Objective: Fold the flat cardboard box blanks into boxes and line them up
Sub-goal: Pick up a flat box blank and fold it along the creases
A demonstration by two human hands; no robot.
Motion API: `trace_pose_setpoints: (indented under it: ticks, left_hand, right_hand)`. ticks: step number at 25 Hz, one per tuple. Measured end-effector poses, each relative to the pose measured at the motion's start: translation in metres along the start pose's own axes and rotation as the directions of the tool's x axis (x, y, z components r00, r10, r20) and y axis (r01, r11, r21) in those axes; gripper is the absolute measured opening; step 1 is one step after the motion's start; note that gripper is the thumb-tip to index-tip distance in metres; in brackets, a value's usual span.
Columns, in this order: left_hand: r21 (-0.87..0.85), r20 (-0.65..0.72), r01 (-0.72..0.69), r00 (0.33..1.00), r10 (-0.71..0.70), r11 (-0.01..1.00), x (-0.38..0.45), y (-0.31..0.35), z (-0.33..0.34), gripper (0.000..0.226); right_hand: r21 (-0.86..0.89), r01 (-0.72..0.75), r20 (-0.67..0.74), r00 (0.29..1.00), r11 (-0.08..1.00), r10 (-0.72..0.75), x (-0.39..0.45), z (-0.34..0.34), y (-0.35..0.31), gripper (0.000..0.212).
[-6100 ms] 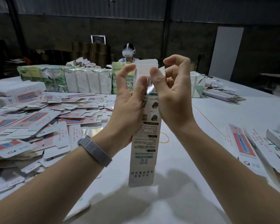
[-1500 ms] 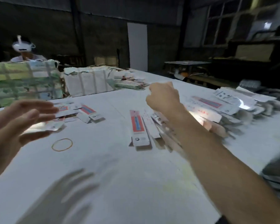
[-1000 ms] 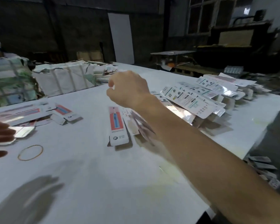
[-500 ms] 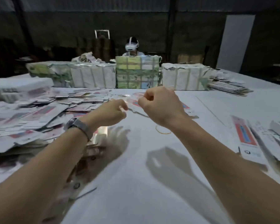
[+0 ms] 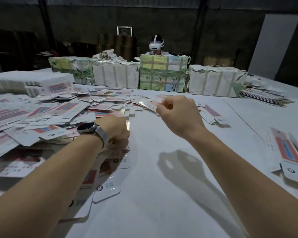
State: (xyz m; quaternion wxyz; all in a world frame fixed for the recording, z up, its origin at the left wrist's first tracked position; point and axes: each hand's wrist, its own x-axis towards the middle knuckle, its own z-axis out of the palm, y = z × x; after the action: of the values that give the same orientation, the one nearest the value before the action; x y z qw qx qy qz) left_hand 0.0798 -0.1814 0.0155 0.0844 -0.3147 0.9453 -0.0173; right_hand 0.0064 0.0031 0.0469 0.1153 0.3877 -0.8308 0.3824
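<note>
Head view: right hand [image 5: 177,115] pinches one flat blank [image 5: 150,103] at the inner edge of the loose pile [image 5: 58,114] that covers the table's [image 5: 162,194] left side. Left hand [image 5: 116,130] lies knuckles up, fingers curled down into the pile's near edge; whether it grips a blank I cannot tell. Judgement: lift a single sheet clear, check none clings beneath. Folded boxes [image 5: 289,152] lie at the right edge.
</note>
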Motion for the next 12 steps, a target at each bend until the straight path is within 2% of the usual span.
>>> trace_pose_setpoints:
  ticks: [5,12]
  left_hand:
    - [0.048,-0.057,0.067,0.996,-0.064,0.997,-0.009,0.0,0.0,0.033]
    - [0.134,-0.114,0.074,0.992,-0.058,0.988,-0.016,0.005,-0.006,0.026]
  right_hand:
    - [0.035,0.017,-0.008,1.0,0.999,-0.017,-0.002,0.0,-0.003,0.019]
    - [0.072,0.015,-0.001,1.0,0.997,-0.015,-0.003,-0.004,-0.001,0.017]
